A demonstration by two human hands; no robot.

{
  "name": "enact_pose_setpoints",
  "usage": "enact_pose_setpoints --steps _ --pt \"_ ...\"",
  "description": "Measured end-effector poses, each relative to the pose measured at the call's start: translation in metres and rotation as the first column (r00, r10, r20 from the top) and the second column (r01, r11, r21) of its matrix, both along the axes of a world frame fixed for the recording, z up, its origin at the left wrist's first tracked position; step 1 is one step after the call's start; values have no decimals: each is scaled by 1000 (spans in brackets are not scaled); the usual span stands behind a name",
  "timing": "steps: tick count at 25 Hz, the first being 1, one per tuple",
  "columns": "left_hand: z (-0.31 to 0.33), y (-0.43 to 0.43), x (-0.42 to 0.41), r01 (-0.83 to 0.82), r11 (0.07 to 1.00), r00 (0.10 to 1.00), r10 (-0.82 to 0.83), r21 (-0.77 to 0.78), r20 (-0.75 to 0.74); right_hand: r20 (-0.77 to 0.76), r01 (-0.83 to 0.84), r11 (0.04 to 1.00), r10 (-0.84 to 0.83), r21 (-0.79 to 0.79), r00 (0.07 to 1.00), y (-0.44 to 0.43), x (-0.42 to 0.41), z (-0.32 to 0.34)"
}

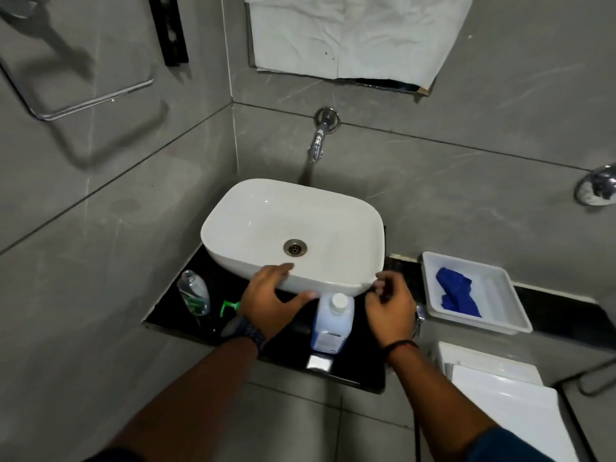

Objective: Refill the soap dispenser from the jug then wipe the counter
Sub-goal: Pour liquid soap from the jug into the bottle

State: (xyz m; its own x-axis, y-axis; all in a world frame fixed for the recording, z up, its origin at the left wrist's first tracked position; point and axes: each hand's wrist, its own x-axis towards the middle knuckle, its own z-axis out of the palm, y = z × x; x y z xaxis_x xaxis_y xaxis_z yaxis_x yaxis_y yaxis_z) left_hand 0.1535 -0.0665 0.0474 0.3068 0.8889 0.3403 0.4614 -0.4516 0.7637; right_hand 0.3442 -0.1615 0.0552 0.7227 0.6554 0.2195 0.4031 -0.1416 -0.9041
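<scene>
Head view: black counter (360,368) carries white basin (253,211); grey tiled walls (433,181).

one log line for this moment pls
left hand: open, beside jug | right hand: empty | jug: capped, upright on counter | dispenser: pump off | cloth: in tray

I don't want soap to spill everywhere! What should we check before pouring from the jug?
1. Dispenser bottle open: ok. It stands upright, and its green pump lies beside it on the counter.
2. Jug cap off: not ok. The white cap is on.
3. Hands free: ok. The left hand and right hand hold nothing.
4. Wiping cloth ready: ok. The blue cloth lies in the white tray.
5. Enough soap in the jug: cannot tell.
</scene>
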Motion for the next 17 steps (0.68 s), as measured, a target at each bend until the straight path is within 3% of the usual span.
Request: enact_pose_setpoints --steps 3,5,7,11,14,17 --pt "-12 -10 32 238 964 958 -253 -120 -132 -157 -370 889 338 -270 928 -27 14 -35" --pt "-19 -9 45 309 939 926 -333 -151 -176 -143 -467 802 448 -371 883 -29 13 -52" --pt "-23 -6 54 340 930 912 -363 -142 -192 -130 -460 814 445 -354 886 -19 9 -60" --pt "-25 0 57 361 931 903 -362 -47 -231 -250 -419 863 355 -284 901 2 1 -66" --pt "-23 -7 57 271 961 934 -250 50 -257 -193 -395 863 349 -316 917 6 -4 -67" --pt "-26 -21 57 100 986 981 -76 133 -176 -130 -349 879 325 -325 937 10 -9 -68"
